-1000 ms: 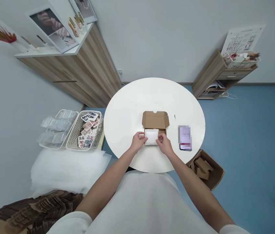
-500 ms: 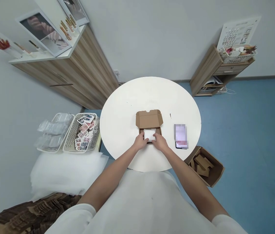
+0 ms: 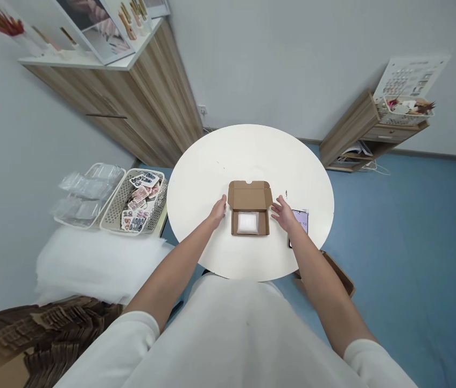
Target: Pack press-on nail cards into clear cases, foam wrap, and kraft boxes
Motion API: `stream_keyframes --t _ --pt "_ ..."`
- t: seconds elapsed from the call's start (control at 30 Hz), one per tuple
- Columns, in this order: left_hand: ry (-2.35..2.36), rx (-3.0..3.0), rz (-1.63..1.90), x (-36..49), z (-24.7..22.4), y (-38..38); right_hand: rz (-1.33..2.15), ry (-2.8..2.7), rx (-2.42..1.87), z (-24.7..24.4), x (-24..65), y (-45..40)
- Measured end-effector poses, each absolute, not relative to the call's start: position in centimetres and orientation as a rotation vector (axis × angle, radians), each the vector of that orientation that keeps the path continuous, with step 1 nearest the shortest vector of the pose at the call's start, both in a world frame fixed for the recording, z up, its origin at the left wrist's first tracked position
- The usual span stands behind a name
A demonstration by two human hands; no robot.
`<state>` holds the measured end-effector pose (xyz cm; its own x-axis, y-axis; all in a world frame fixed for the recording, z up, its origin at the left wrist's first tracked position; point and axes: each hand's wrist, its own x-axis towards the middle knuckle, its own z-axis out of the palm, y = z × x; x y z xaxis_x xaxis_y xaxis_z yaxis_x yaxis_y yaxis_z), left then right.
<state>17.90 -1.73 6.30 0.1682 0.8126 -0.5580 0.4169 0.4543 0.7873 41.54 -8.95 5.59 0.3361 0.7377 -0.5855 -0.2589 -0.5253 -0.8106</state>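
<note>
Lets go of the white packet (image 3: 247, 222), now lying inside the open cardboard box (image 3: 264, 222), and holds left hand (image 3: 218, 209) and right hand (image 3: 285, 213) apart, empty, to either side, apparently finished placing it.

Through the head camera I see a white packet (image 3: 247, 222) inside an open cardboard mailer box (image 3: 250, 199), left hand (image 3: 218, 210) and right hand (image 3: 284, 214) flanking it.

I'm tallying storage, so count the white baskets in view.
3. One basket, with clear packets, is at left; a second basket, with printed cards, is between it and the round table; the third basket sits on the small cabinet at right. Others may be hidden.
</note>
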Motion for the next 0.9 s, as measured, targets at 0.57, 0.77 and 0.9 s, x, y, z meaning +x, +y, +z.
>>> stream_keyframes --t 0.57,0.77,0.9 --pt "1.223 1.158 0.303 17.5 7.7 -4.1 1.457 -0.738 -1.449 6.7 40.1 -12.5" --pt "1.19 1.21 0.25 15.9 7.4 -5.5 1.434 -0.814 -1.56 5.8 40.0 -14.6" --pt "1.132 1.274 0.219 15.2 7.9 -6.2 1.486 -0.815 -1.553 5.9 39.9 -15.4"
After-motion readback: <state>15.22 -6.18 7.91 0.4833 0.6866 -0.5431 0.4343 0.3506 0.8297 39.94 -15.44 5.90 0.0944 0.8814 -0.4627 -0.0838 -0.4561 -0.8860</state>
